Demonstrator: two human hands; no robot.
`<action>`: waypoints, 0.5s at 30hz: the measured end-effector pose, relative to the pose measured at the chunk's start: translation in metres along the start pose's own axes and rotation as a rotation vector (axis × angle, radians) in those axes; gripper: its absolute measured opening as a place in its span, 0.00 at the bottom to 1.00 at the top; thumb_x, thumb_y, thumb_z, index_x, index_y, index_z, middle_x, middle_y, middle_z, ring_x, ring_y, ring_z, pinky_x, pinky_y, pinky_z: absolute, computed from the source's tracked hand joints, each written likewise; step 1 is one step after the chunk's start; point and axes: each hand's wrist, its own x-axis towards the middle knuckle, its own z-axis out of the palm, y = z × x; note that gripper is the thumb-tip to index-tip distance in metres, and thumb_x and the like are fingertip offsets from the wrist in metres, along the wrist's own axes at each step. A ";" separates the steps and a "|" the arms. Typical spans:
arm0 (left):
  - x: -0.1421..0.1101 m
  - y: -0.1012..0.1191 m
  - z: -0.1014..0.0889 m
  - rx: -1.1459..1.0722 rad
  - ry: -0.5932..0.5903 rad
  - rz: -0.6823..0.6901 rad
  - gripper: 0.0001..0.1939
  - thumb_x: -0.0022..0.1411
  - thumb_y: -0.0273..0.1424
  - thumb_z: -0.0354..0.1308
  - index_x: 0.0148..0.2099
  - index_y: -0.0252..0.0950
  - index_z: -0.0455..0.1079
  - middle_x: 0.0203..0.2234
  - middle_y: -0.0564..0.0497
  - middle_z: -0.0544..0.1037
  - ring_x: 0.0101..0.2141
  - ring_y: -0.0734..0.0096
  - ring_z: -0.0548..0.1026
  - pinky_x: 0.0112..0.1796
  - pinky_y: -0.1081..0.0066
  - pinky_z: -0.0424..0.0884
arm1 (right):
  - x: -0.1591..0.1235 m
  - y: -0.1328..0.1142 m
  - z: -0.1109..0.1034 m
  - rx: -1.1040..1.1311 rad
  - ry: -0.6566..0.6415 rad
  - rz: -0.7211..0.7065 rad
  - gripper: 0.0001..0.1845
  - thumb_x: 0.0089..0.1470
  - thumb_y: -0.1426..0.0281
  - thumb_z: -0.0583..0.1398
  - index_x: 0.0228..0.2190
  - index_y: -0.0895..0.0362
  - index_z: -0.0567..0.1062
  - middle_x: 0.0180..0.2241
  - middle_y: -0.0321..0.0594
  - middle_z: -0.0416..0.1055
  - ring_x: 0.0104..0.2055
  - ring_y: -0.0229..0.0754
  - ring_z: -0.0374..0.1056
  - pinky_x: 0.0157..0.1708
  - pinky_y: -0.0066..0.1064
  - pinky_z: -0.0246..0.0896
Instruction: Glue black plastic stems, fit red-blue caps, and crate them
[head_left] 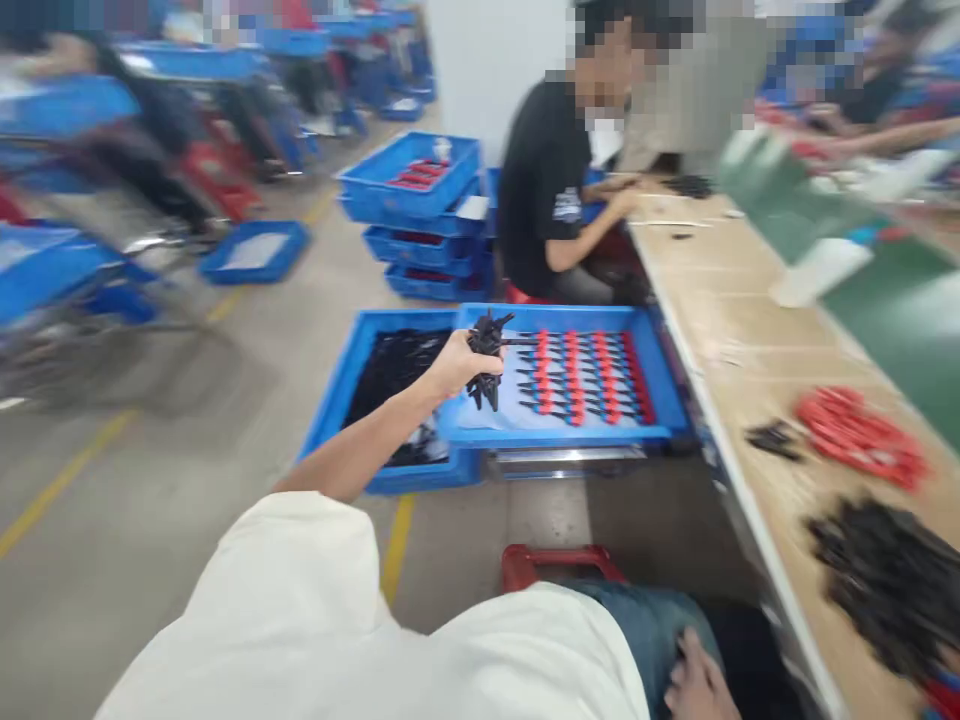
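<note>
Gripping parts (486, 338) in left hand (457, 366), left edge of tray (555, 437) | cannot tell right hand's (699, 682) state | may drop some: bunched unevenly

Your left hand (457, 367) grips 1 untidy bunch of slim black pieces (486, 337), their pointed ends sticking out on both sides of your fist. In view, the bunch overlaps the blue tray (555, 437) just inside its left edge, nearer the far-left corner; contact is unclear.
</note>
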 end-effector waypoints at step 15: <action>-0.056 0.073 0.440 0.476 -0.968 0.544 0.17 0.43 0.31 0.63 0.39 0.33 0.78 0.36 0.47 0.80 0.38 0.57 0.79 0.39 0.67 0.75 | -0.002 0.055 -0.021 0.504 0.188 -0.108 0.34 0.39 0.35 0.60 0.15 0.54 0.65 0.08 0.30 0.56 0.07 0.33 0.51 0.07 0.24 0.41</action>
